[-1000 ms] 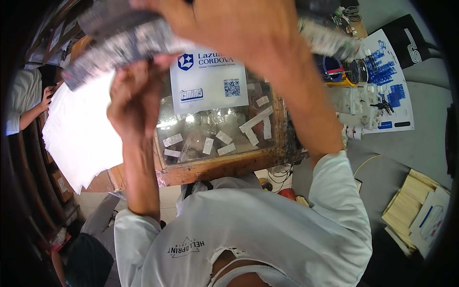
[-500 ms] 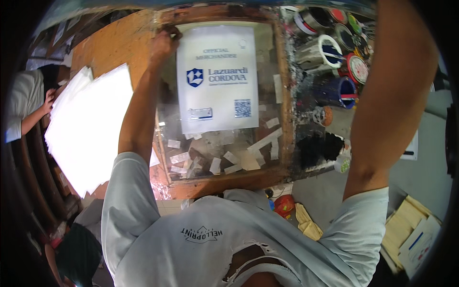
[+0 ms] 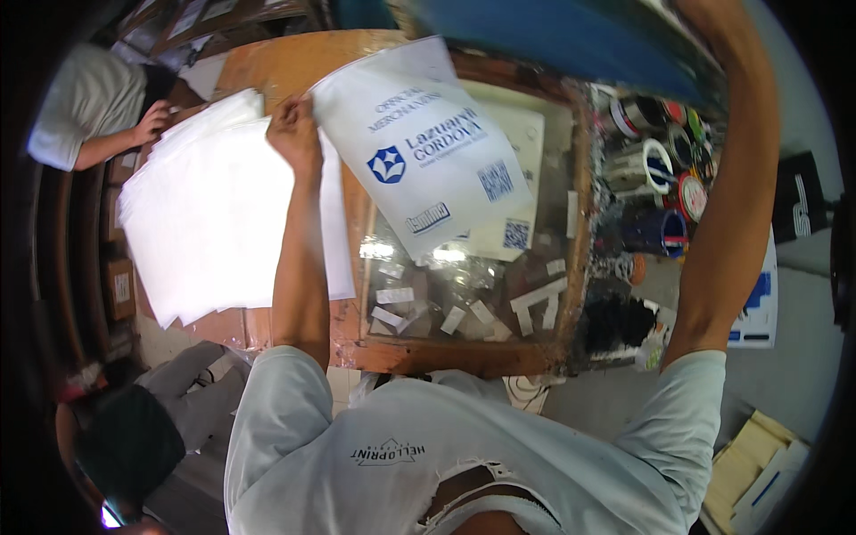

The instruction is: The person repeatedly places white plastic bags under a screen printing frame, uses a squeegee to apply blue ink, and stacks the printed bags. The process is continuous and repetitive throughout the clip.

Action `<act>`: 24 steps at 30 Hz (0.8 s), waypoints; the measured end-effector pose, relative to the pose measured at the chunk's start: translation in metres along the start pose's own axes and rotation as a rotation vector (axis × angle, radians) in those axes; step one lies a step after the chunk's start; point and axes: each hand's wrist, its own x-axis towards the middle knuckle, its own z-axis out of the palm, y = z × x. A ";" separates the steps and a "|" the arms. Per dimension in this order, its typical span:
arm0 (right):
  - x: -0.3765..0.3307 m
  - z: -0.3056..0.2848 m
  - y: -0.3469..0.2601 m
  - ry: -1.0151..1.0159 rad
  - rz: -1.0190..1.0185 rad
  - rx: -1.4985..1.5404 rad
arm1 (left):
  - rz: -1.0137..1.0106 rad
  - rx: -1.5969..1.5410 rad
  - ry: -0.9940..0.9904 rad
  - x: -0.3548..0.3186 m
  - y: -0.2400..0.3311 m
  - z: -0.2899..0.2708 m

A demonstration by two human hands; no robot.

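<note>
My left hand (image 3: 296, 134) is closed on the upper left corner of a white printed sheet (image 3: 437, 192) with blue lettering and a shield emblem. The sheet hangs tilted over the glass-topped board (image 3: 428, 334). A second printed sheet (image 3: 528, 201) lies under it on the glass, mostly hidden. At the top right, my right hand (image 3: 713, 31) grips the edge of a raised blue screen frame (image 3: 571, 45); its fingers show only in part. Left of my left forearm, a fanned stack of white sheets (image 3: 209, 209) rests on the wooden table.
Paint cans and tubs (image 3: 655, 227) crowd the right side of the board, with a black rag (image 3: 615, 321) below them. Paper scraps (image 3: 455, 319) lie on the board. At the far left, another person's hand (image 3: 153, 120) is at the stack. A person in dark green (image 3: 134, 446) is at the lower left.
My left hand has lifted the printed sheet off the glass and drawn it left toward the stack, uncovering the second sheet. More of the blue screen frame now shows at the top.
</note>
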 end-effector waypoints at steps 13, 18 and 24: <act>0.013 0.022 0.095 -0.204 0.149 0.137 | 0.416 0.822 0.548 0.123 0.016 -0.316; 0.010 0.017 0.084 -0.236 0.056 0.038 | 0.021 0.680 -0.208 -0.106 0.032 -0.228; -0.008 0.002 0.043 -0.279 0.100 -0.025 | 0.053 0.844 -0.466 -0.204 0.018 -0.186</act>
